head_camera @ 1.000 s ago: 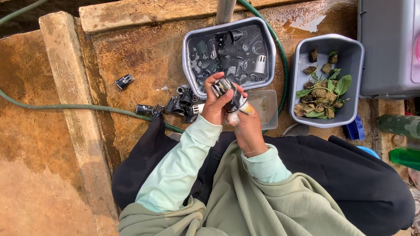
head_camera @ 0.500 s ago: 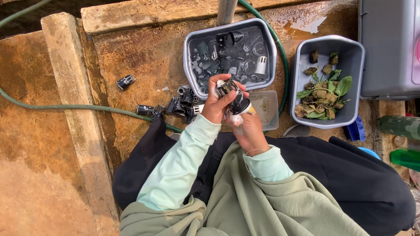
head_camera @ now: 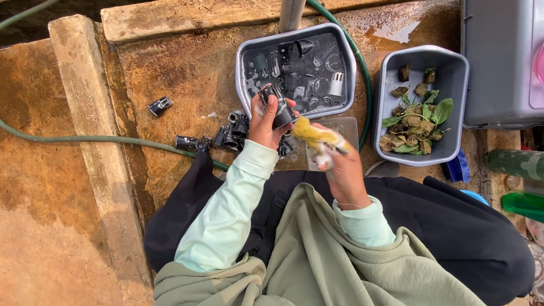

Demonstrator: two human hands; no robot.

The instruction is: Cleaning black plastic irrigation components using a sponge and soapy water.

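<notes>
Hands have separated since 0.5 s ago: the yellow sponge (head_camera: 315, 136) is withdrawn from the black net cup (head_camera: 277, 112). Loose black cups (head_camera: 229, 136) lie on wet concrete. Left hand (head_camera: 266, 124): fingers wrapped round cup, before the grey parts tub (head_camera: 245, 54). Right hand (head_camera: 341, 167): fingers closed on sponge, just right. Far right, grey tub of plant plugs (head_camera: 460, 65).

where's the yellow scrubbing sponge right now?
Head view, right of centre: the yellow scrubbing sponge is in the right hand, over the clear plastic tray, just right of the small black plastic cup held in the left hand.
</notes>
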